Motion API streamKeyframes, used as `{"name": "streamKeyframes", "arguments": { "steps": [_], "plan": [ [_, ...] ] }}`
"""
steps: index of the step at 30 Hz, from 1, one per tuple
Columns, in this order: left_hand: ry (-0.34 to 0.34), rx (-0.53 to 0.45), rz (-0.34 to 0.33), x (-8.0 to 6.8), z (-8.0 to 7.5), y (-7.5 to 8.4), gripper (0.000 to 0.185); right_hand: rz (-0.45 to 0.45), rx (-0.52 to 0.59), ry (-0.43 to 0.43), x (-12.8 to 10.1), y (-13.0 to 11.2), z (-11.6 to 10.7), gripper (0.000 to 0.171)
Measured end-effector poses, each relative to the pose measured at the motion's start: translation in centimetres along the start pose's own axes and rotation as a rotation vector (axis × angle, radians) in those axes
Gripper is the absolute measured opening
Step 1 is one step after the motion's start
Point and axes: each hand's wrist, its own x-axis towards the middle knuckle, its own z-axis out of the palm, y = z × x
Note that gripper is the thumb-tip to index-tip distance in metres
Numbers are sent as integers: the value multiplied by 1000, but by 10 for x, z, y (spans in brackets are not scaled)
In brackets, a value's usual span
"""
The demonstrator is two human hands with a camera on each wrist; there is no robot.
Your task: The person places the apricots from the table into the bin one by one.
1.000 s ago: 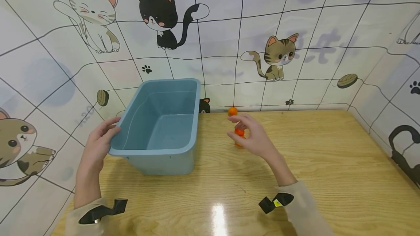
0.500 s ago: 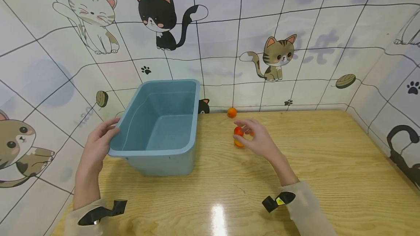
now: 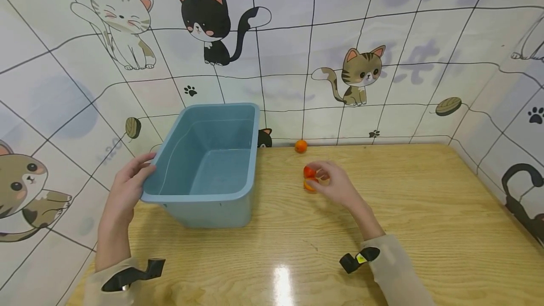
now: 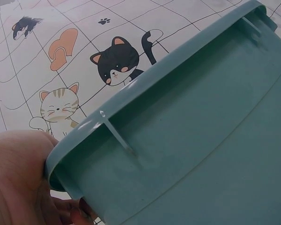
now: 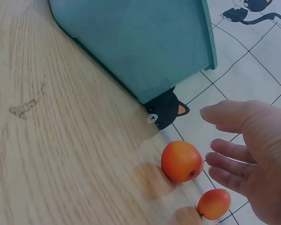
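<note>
Right hand (image 3: 335,185), fingers open, reaches the orange fruit (image 5: 181,161) at frame centre. Left hand (image 3: 125,188) grips the blue bin (image 3: 208,155) rim. A glancing touch could roll the fruit across the surface (image 3: 425,211).

Cut off at the frame edges in the left wrist view: blue tub (image 4: 192,140) and left hand (image 4: 16,180). Right hand (image 5: 257,154) cropped at the right wrist view's edge. Partly hidden behind the fingers from the head: lower orange fruit (image 3: 309,184). Tub's far outer wall unseen.

Bright, even light; overhead glare on the table (image 3: 282,282); fisheye-bent edges.
</note>
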Motion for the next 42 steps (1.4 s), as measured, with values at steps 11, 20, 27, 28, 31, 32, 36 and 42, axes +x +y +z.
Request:
{"name": "streamKeyframes", "arguments": {
  "steps": [11, 20, 27, 28, 31, 32, 36, 42],
  "plan": [
    [3, 1, -3, 0, 0, 0, 53, 15, 6, -35, -2, 13, 6, 38],
    [2, -5, 3, 0, 0, -1, 53, 68, -18, -60, -4, 21, 11, 40],
    [0, -6, 0, 0, 0, 0, 53, 83, -10, -73, -5, 24, 12, 40],
    [0, -8, 1, 0, 0, 0, 53, 82, -14, -74, -5, 24, 12, 40],
    [1, -13, 3, 0, 0, 0, 53, 78, -28, -75, -5, 25, 12, 40],
    [1, -15, 3, 0, 0, 0, 53, 77, -32, -75, -5, 26, 12, 40],
    [3, -18, 7, 0, 0, 0, 52, 76, -34, -75, -5, 26, 12, 40],
    [-1, -18, 10, 0, 0, -1, 52, 71, -35, -68, -4, 22, 10, 41]
  ]
}}
